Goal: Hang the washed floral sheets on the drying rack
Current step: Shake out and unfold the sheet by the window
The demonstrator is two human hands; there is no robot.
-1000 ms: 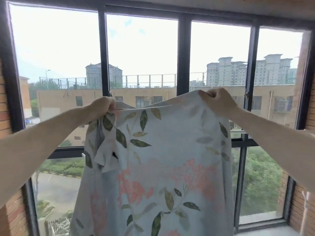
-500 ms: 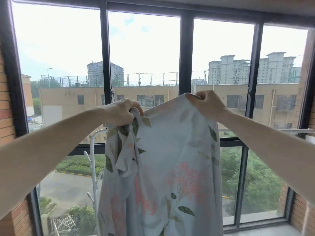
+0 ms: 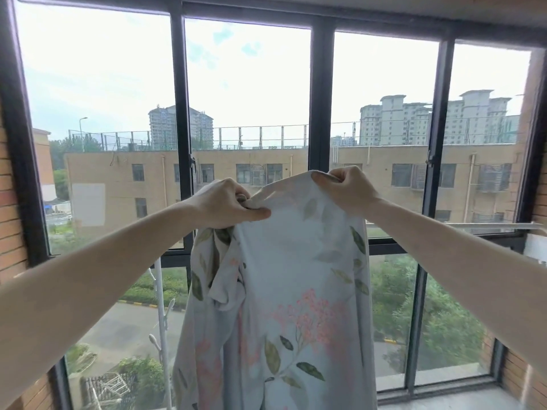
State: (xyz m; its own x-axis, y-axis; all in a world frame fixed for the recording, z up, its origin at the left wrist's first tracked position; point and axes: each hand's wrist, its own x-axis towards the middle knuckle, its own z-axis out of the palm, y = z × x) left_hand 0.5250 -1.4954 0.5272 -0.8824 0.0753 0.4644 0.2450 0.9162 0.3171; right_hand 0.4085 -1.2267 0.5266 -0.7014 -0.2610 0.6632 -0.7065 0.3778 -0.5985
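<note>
The big window (image 3: 248,84) fills everything ahead, dark frames splitting the daylight, and up in front of it goes the floral sheet (image 3: 284,306), held high at chest-to-face level and hanging straight down out of view. It's up like that, I'd say, so the top edge can be found and spread before it goes over a rail. Behind it on the left, a white upright post with pegs (image 3: 162,315), probably part of the drying rack, though only a slice shows; a pale bar (image 3: 461,224) runs off to the right too. Left hand (image 3: 228,204): grip closed tight, thumb pinching a bunched wad of the top edge, loose folds dangling below. Right hand (image 3: 344,187): grip closed too, fingers curled over the other corner, cloth taut between them. No baskets or tubs in view.
</note>
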